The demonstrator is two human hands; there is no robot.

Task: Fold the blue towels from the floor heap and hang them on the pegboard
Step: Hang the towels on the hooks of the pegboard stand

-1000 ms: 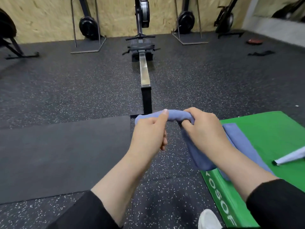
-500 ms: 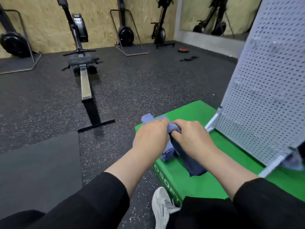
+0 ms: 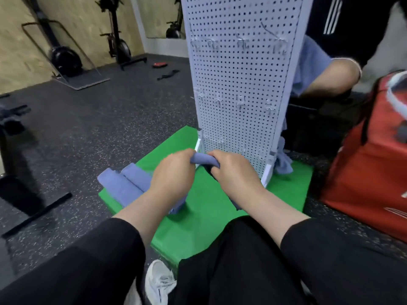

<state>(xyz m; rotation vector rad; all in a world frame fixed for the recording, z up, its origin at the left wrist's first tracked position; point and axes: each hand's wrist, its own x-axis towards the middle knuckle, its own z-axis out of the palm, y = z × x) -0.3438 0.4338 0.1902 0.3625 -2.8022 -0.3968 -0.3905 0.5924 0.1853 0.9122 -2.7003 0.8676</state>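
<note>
Here, going from the left, two rolled blue towels (image 3: 126, 183) lie side by side on the green block (image 3: 198, 225), just beside the left hand (image 3: 174, 179); that hand's fingers curl over one end of a folded blue towel (image 3: 203, 160), and the right hand (image 3: 233, 175) curls round the other end, so the cloth bridges both fists and hangs below them; it sits low in front of the white pegboard (image 3: 240, 84), which stands upright on the block; crumpled blue cloth (image 3: 284, 164) lies at the board's right foot; farther right stands a red bag (image 3: 372, 172), its lettering too blurred to read.
</note>
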